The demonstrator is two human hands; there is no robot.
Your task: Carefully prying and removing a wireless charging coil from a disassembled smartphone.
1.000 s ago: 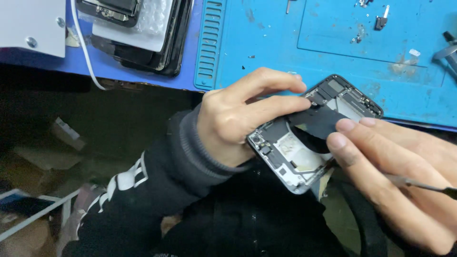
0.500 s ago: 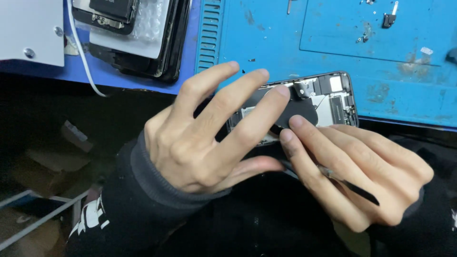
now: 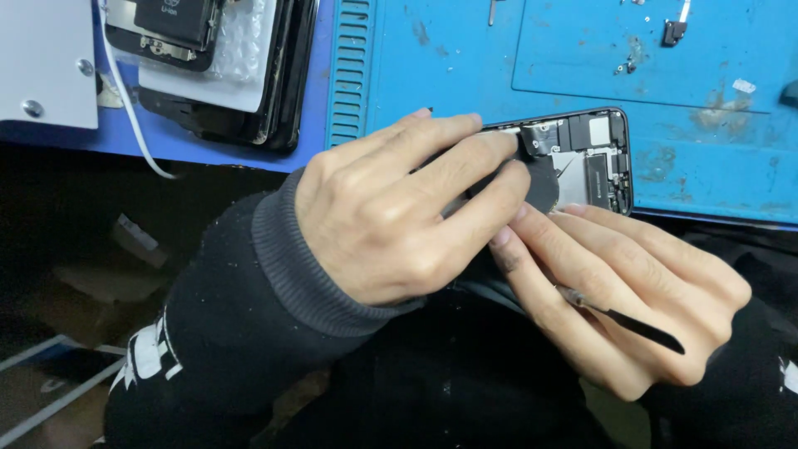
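An opened phone body (image 3: 582,158) lies flat at the near edge of the blue work mat (image 3: 515,66), its inner boards and metal shields showing. My left hand (image 3: 391,208) lies palm down over its left half, fingers stretched and pressing on a black part inside. My right hand (image 3: 623,283) sits just below the phone. Its fingertips touch the phone's lower edge, and a thin black-tipped tool (image 3: 632,324) is tucked between its fingers. Most of the phone's left side is hidden under my fingers.
A stack of opened phones and black screens (image 3: 216,58) rests at the back left. A white cable (image 3: 125,100) and a white box (image 3: 46,62) lie beside them. Small parts (image 3: 673,32) lie on the mat at the back right. Below the bench edge it is dark.
The phone went from tilted in my left hand to lying flat on the mat's edge. My left hand turned palm down over it. My right hand followed with the tool.
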